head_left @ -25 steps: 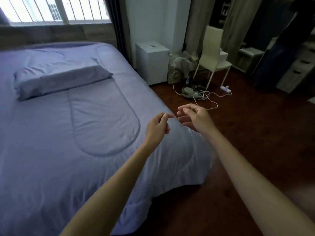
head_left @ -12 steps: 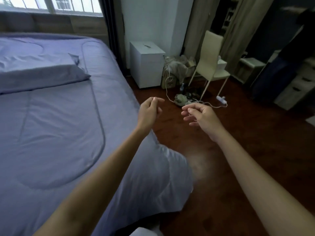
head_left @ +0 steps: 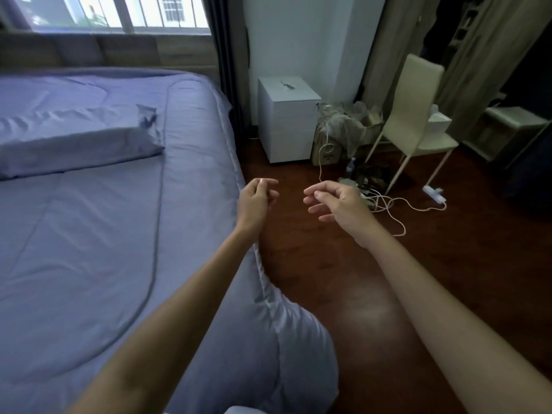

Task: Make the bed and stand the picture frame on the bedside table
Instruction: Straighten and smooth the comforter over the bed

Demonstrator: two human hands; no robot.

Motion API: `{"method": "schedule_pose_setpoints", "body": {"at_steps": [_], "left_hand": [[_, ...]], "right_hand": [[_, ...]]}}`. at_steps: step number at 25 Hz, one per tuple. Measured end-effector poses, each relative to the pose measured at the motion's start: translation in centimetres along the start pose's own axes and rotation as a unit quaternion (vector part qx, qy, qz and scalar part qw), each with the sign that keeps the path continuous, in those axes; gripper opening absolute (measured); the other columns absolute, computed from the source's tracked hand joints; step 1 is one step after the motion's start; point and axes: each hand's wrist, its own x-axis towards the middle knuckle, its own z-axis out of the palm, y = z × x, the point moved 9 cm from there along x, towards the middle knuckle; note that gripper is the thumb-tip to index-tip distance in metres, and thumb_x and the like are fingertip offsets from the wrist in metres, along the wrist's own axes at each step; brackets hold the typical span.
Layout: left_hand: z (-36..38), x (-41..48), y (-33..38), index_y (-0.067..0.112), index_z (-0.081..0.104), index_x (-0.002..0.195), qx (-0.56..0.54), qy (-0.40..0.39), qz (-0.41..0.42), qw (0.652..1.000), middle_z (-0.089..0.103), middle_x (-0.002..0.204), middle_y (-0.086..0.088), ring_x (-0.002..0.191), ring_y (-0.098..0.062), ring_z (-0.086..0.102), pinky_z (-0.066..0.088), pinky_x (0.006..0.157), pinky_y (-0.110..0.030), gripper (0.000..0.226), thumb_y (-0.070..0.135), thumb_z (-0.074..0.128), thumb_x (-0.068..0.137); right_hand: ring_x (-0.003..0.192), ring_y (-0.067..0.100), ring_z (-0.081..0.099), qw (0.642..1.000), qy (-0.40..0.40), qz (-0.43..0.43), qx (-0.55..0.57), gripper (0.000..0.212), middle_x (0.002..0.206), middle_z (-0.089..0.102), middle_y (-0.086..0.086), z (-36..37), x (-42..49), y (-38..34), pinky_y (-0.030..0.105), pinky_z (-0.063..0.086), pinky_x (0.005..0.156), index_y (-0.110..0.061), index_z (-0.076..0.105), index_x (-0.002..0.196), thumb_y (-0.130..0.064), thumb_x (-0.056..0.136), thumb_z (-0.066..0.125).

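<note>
A bed with a smooth lilac quilt [head_left: 98, 234] fills the left half, and a matching pillow [head_left: 71, 147] lies near the headboard. The white bedside table [head_left: 288, 121] stands beyond the bed's right edge, with a small dark item lying flat on its top; I cannot tell what that item is. My left hand [head_left: 257, 201] hovers at the bed's right edge, fingers loosely curled, holding nothing. My right hand [head_left: 337, 204] floats over the floor beside it, fingers apart and empty.
A cream chair [head_left: 418, 115] stands right of the bedside table. A bag [head_left: 343, 132], a bottle, tangled white cables [head_left: 385, 204] and a power strip [head_left: 434, 196] lie on the dark wood floor [head_left: 448, 264]. Curtains and shelving line the right wall.
The view has moved forward along the bed toward the bedside table. Both hands stay empty and have drifted a little further apart.
</note>
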Motion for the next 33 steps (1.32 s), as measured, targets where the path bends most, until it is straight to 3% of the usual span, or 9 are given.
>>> {"method": "schedule_pose_setpoints", "body": {"at_steps": [5, 9, 12, 15, 21, 26, 33], "left_hand": [[4.4, 2.5, -2.0, 0.01, 0.063, 0.099, 0.0, 0.103, -0.02, 0.994, 0.057, 0.069, 0.002, 0.061, -0.008, 0.053, 0.042, 0.055, -0.019, 0.03, 0.018, 0.034, 0.101], [7.3, 3.2, -2.7, 0.015, 0.062, 0.088, -0.023, 0.192, -0.037, 0.98, 0.057, 0.069, 0.001, 0.06, -0.009, 0.052, 0.041, 0.056, -0.021, 0.03, 0.016, 0.035, 0.1], [6.6, 2.5, -3.5, 0.013, 0.063, 0.091, -0.013, 0.261, -0.059, 0.963, 0.058, 0.068, 0.001, 0.054, -0.003, 0.056, 0.044, 0.054, -0.018, 0.029, 0.015, 0.035, 0.1], [4.1, 2.3, -4.6, 0.01, 0.063, 0.099, 0.012, 0.317, -0.072, 0.946, 0.06, 0.072, 0.001, 0.06, -0.009, 0.056, 0.044, 0.055, -0.019, 0.03, 0.017, 0.034, 0.1], [-2.1, 4.6, -7.0, 0.011, 0.063, 0.1, 0.001, 0.443, -0.083, 0.893, 0.062, 0.077, 0.002, 0.066, -0.012, 0.057, 0.045, 0.063, -0.026, 0.03, 0.021, 0.034, 0.099], [-7.8, 10.2, -10.7, 0.017, 0.057, 0.101, -0.038, 0.543, -0.102, 0.833, 0.066, 0.082, 0.002, 0.066, -0.012, 0.06, 0.045, 0.065, -0.029, 0.021, 0.02, 0.038, 0.096], [-14.8, 13.0, -11.2, 0.017, 0.056, 0.103, -0.045, 0.631, -0.1, 0.768, 0.066, 0.089, 0.0, 0.071, -0.01, 0.062, 0.047, 0.068, -0.025, 0.018, 0.018, 0.039, 0.096]], "right_hand": [[0.079, 0.01, 0.066, 0.995, -0.088, -0.037, 0.0, 0.02, 0.088, 0.071, -0.006, -3.6, 6.5, 2.5, 0.031, 0.05, 0.071, -0.02, 0.067, 0.098, -0.016, 0.095, 0.047], [0.079, 0.01, 0.067, 0.984, -0.164, -0.061, -0.011, 0.021, 0.088, 0.071, -0.007, -7.2, 10.6, 4.1, 0.031, 0.051, 0.071, -0.025, 0.067, 0.093, -0.016, 0.095, 0.048], [0.076, 0.008, 0.066, 0.975, -0.21, -0.064, -0.01, 0.023, 0.087, 0.071, -0.007, -7.7, 13.0, 4.7, 0.03, 0.05, 0.07, -0.027, 0.067, 0.089, -0.015, 0.095, 0.048], [0.074, 0.008, 0.066, 0.965, -0.251, -0.068, 0.014, 0.022, 0.087, 0.071, -0.006, -6.5, 15.2, 5.2, 0.028, 0.048, 0.067, -0.024, 0.067, 0.091, -0.014, 0.095, 0.047], [0.077, 0.013, 0.066, 0.929, -0.359, -0.083, 0.008, 0.02, 0.09, 0.071, -0.002, 0.5, 20.9, 5.0, 0.026, 0.047, 0.063, -0.02, 0.066, 0.094, -0.012, 0.095, 0.048], [0.066, 0.005, 0.064, 0.9, -0.424, -0.1, -0.011, 0.023, 0.086, 0.069, -0.002, 9.8, 30.0, 2.1, 0.025, 0.044, 0.062, -0.018, 0.065, 0.096, -0.008, 0.096, 0.044], [0.084, 0.017, 0.064, 0.842, -0.527, -0.115, -0.002, 0.023, 0.097, 0.067, -0.001, 24.5, 34.7, -2.1, 0.032, 0.047, 0.07, -0.021, 0.061, 0.098, -0.008, 0.096, 0.043]]}}
